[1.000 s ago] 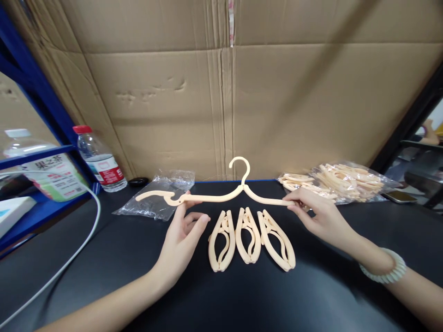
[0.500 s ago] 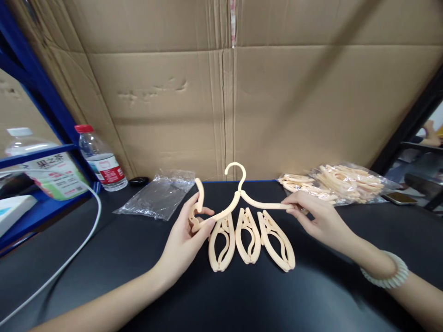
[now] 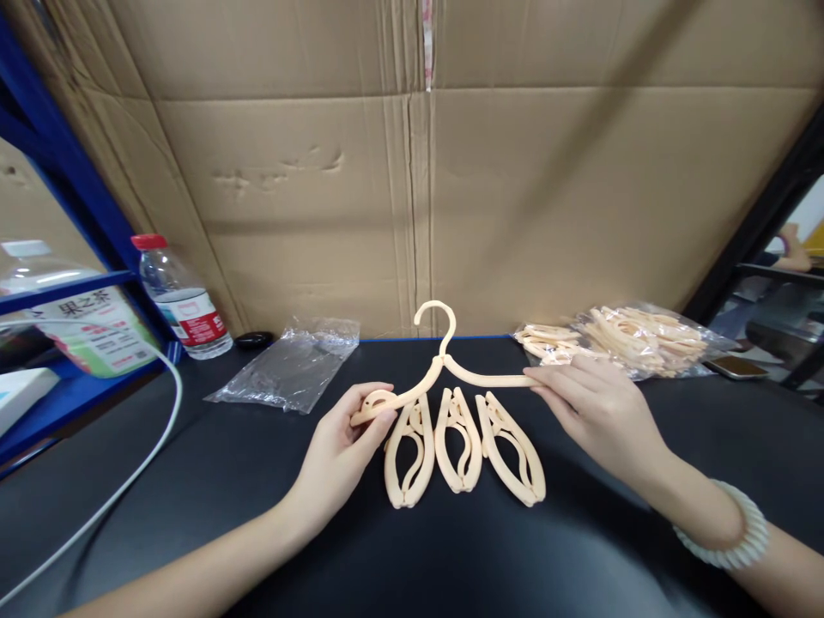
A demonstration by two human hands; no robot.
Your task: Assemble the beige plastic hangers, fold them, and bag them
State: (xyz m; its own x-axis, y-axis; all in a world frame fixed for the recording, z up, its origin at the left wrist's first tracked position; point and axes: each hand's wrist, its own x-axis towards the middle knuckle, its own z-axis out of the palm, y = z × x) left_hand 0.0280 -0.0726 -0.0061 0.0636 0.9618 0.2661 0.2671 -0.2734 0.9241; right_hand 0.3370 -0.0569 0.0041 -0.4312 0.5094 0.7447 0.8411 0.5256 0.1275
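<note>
A cream folding clothes hanger (image 3: 484, 378) is held up between my hands, its hook pointing upward and its two arms spread. My left hand (image 3: 344, 451) is closed on the end of the left arm, where a curved piece lies folded against it. At the tip of the right arm, my right hand (image 3: 596, 412) pinches with thumb and fingers, which partly hide that end. Just below and behind the held hanger lie three folded hangers on the black table: a left one (image 3: 390, 481), a middle one (image 3: 475, 468) and a right one (image 3: 529, 468).
Clear bags of cream hangers (image 3: 644, 335) lie at the back right, beside a phone (image 3: 737, 367). An empty plastic bag (image 3: 289, 365) lies back left, near a red-capped bottle (image 3: 193, 309) and a black mouse-like object (image 3: 253, 341). A white cable (image 3: 151, 438) crosses the left side.
The curved piece that stood up at the hanger's left end is now folded down against the arm. My right hand has turned, its fingers now covering the right tip more.
</note>
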